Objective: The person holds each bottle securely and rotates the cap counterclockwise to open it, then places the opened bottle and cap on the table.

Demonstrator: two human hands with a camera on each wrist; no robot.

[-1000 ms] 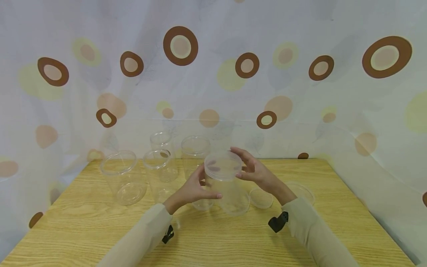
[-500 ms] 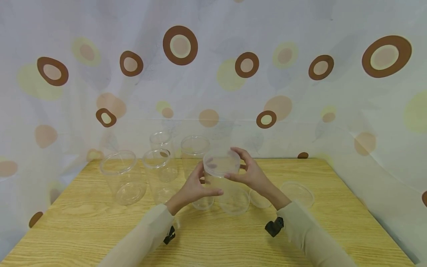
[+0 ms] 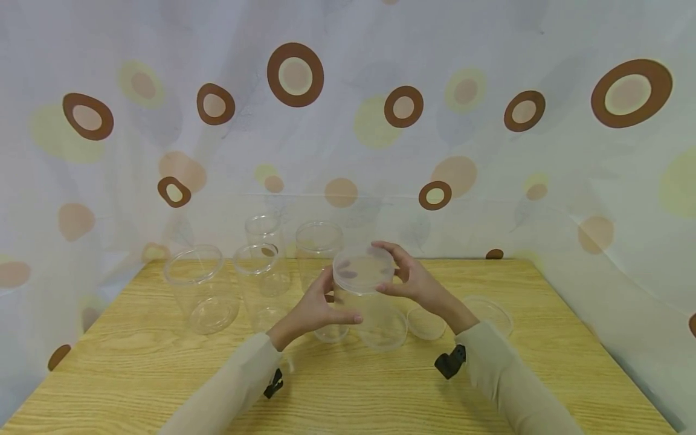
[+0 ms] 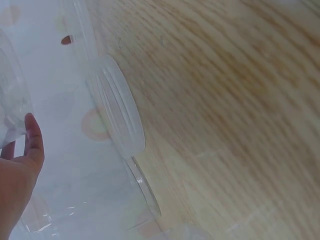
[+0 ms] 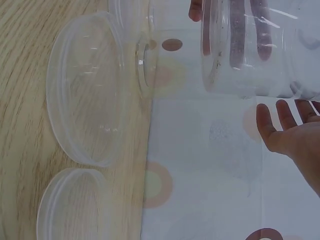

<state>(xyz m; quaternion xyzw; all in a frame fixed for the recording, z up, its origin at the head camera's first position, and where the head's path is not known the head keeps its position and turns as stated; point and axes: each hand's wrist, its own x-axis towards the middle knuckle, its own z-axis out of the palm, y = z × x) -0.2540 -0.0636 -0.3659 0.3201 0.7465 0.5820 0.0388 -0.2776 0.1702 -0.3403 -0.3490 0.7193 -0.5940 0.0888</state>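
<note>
A clear plastic jar [image 3: 348, 299] is held up above the table by my left hand [image 3: 310, 307], its thumb and fingers wrapped round the side. On top of the jar sits a frosted screw lid [image 3: 363, 270]. My right hand [image 3: 423, 285] grips the lid's rim from the right, thumb at the front and forefinger at the back. In the right wrist view, left-hand fingers show through the jar wall [image 5: 280, 65]. Below the held jar lies a large clear lid [image 3: 383, 331]. To its right rests a smaller lid [image 3: 426, 324], with another lid [image 3: 495, 311] past the right wrist.
Uncovered clear jars stand at the left: a wide one [image 3: 193, 284], a narrower one [image 3: 254, 281] and a slim one [image 3: 263, 228] behind. Another jar [image 3: 319, 241] stands behind my left hand. A patterned sheet [image 3: 348, 133] hangs behind the wooden table [image 3: 136, 374].
My right hand, with the lid rim in its grip, shifted slightly left and then back right. The jar tilted a little with it. My left hand has stayed nearly in place.
</note>
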